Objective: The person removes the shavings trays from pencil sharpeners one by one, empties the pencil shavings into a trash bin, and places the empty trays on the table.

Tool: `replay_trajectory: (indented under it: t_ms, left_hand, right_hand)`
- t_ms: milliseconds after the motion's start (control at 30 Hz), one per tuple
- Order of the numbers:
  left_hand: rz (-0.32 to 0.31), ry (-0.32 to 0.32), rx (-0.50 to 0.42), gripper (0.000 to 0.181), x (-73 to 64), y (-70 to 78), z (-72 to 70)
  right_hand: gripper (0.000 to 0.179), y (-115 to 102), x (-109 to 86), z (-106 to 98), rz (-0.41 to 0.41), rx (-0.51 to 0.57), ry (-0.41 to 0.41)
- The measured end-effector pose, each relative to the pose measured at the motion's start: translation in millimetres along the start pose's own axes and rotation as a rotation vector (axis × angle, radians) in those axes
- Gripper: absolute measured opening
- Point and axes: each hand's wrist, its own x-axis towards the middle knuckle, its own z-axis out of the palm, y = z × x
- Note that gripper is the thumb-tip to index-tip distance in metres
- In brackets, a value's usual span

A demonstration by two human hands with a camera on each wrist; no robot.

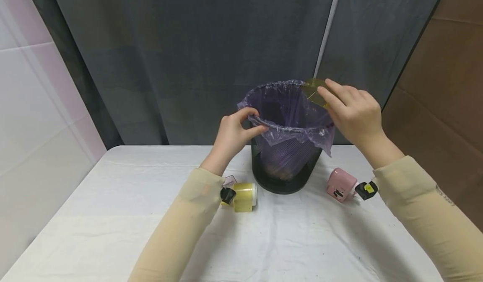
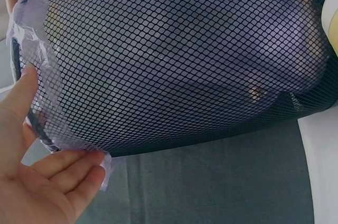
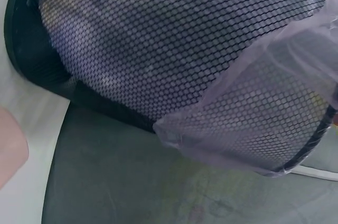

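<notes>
A black mesh trash can (image 1: 281, 187) stands on the white-covered table, lined with a purple plastic bag (image 1: 294, 104) folded over its rim. My left hand (image 1: 235, 129) pinches the near-left rim between thumb and fingers, with the bag's edge under them. In the left wrist view that hand (image 2: 47, 166) lies along the bag-covered rim. My right hand (image 1: 354, 110) holds a flat, yellow see-through piece (image 1: 315, 91) at the can's right rim; its exact kind is unclear. In the right wrist view, most of the right hand is out of frame.
Left of the can's base lies a yellow container (image 1: 243, 197) with a white end, beside a small clear pinkish item (image 1: 229, 181). A pink box (image 1: 341, 184) with a dark drawing lies at the right. Behind the table hangs a dark grey curtain (image 1: 188, 64).
</notes>
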Motion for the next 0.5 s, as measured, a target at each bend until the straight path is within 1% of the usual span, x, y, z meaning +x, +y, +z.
replay_trajectory:
  t_ms: [100,333,500]
  left_hand:
    - [-0.003,0.0,-0.001,0.039,0.2,0.0,-0.2]
    - [-0.001,0.007,0.003,0.036,-0.3,1.2,-0.9]
    - [0.001,0.006,0.003,0.037,-0.7,0.9,-1.1]
  right_hand:
    - [0.038,-0.7,-0.5,-4.2,0.059,-0.005,-0.013]
    - [0.047,-4.2,-2.3,-11.3,0.191,-0.026,0.0]
    - [0.05,-6.4,-7.4,-16.1,0.292,-0.012,-0.032]
